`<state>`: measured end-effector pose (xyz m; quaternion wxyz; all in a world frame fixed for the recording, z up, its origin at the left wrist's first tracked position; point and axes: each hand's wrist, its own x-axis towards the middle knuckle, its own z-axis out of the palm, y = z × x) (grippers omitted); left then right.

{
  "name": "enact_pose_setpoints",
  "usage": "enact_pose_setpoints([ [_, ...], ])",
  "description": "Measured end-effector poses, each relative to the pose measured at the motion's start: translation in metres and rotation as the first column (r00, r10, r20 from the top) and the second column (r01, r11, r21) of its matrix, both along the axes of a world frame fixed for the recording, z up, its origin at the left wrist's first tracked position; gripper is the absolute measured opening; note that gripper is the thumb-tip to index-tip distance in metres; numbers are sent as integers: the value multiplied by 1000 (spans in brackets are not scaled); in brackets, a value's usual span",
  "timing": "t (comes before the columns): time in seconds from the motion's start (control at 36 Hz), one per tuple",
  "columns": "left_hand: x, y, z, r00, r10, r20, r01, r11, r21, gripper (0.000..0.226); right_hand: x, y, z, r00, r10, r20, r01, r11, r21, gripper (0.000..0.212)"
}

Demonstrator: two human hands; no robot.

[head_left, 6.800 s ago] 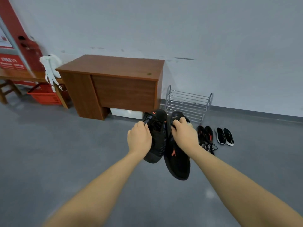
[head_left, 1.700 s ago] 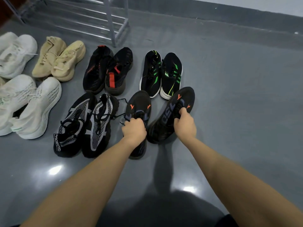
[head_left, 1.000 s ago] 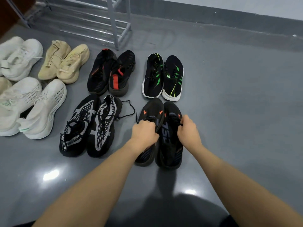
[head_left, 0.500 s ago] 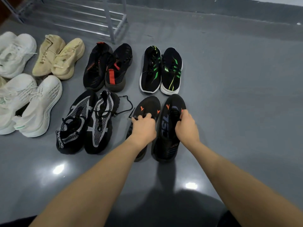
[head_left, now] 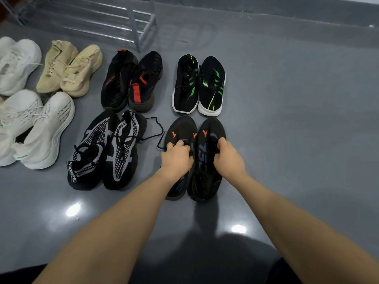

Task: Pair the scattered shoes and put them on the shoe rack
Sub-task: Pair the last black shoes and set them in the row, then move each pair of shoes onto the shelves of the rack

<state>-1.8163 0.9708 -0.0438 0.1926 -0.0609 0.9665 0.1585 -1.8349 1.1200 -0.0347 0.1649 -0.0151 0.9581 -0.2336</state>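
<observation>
Head view: your left hand grips left shoe, right hand grips right shoe, side by side below green-striped pair, likely matched for rack.

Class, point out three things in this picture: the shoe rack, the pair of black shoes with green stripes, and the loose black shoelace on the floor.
shoe rack (head_left: 134, 21), head view, on its upright corner post.
black shoes with green stripes (head_left: 185, 85), head view, on the left shoe's upper.
loose black shoelace (head_left: 161, 128), head view, on the loop's far bend.

A glossy grey floor carries paired sneakers: white pairs far left, a beige pair, three black pairs, and an orange-marked black pair nearest. A metal shoe rack stands behind.
</observation>
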Motion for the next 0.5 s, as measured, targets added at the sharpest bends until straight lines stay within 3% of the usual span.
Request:
enact_pose_setpoints([
  [0.11,2,-3,1,999,-42,-13,42,998,-37,31,2,-1,0,998,50,27,-52,992,116,25],
  [0.22,4,-8,2,992,-76,-96,70,995,-69,36,-2,-3,2,985,109,-132,-82,977,199,30],
  [0.31,2,-13,9,975,-44,-219,32,998,-58,34,-6,-12,4,960,148,-237,-110,980,167,30],
  [0.5,-3,-52,31,950,119,-288,-105,992,64,23,-18,-60,11,957,172,-232,-167,985,41,22],
])
